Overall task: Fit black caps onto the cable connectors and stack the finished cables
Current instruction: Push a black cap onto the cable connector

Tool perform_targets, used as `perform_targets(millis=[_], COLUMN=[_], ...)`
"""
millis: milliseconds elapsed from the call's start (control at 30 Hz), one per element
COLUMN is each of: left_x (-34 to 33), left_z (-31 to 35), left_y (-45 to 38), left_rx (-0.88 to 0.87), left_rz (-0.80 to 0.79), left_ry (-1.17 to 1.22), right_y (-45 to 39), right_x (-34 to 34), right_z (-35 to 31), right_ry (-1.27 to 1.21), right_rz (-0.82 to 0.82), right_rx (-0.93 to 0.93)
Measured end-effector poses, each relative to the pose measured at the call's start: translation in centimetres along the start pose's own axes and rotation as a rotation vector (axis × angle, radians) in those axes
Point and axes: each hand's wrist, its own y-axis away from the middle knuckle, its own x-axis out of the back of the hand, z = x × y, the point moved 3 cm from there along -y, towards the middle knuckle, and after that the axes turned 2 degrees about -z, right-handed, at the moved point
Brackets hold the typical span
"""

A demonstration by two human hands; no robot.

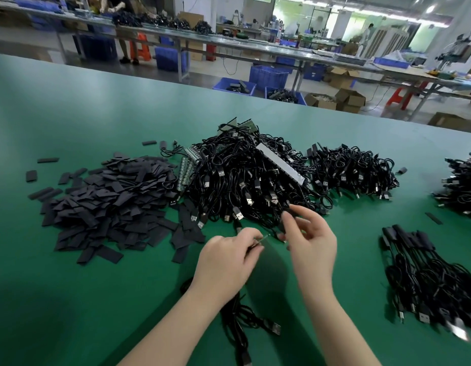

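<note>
our left hand (229, 256) sits low over the green table mat (84, 299), back of the hand up, wrist angled in from the lower left, fingers curled inward and pinching a small thin connector board (263, 238) whose tip pokes out to the right past our fingertips. our right hand (309, 240) hovers just beside it and a little higher, forearm rising from the bottom edge, thumb and forefinger pinched on a small flat black cap (288, 213) at their tips while the other fingers curl loosely below; the cap is blurred, so we cannot tell how it is turned. the two hands are near each other but apart, with the board tip pointing into the gap. a black cable with a metal usb plug (245, 326) trails from under our left wrist toward us and lies on the mat. just behind the hands is a big tangled heap of black usb cables (242, 175), and to its left a loose pile of flat black caps (110, 202). on our right lies a neat stack of finished black cables (427, 281), well apart from the hands.
</note>
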Motion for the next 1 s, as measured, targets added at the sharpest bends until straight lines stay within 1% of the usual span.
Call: perform_targets(millis=[100, 200, 333, 433, 600, 700, 833, 1000], left_x=[0.7, 1.3, 1.6, 1.5, 0.1, -0.3, -0.5, -0.9], left_z=[0.2, 0.0, -0.4, -0.5, -0.1, -0.4, -0.9, -1.1], left_y=[0.1, 0.2, 0.2, 0.1, -0.1, 0.0, 0.2, 0.3], left_rx=[0.007, 0.050, 0.109, 0.123, 0.010, 0.015, 0.085, 0.117], left_rz=[0.071, 0.133, 0.161, 0.130, -0.078, -0.080, -0.061, -0.059], left_ry=[0.036, 0.026, -0.003, 0.006, 0.033, 0.094, 0.197, 0.254], right_y=[0.1, 0.5, 0.8, 0.8, 0.8, 1.1, 1.3, 1.8], right_x=[1.7, 2.4, 2.3, 2.2, 2.3, 2.1, 1.5, 0.7], right_z=[3.0, 4.7, 5.1, 5.1, 4.9, 4.9, 4.8, 4.5], right_ry=[0.004, -0.012, -0.112, -0.194, -0.198, -0.224, -0.252, -0.281], right_rz=[0.047, 0.062, 0.000, -0.016, -0.016, -0.041, -0.100, -0.183], right_rx=[-0.129, -0.180, -0.205, -0.219, -0.195, -0.200, -0.206, -0.192])
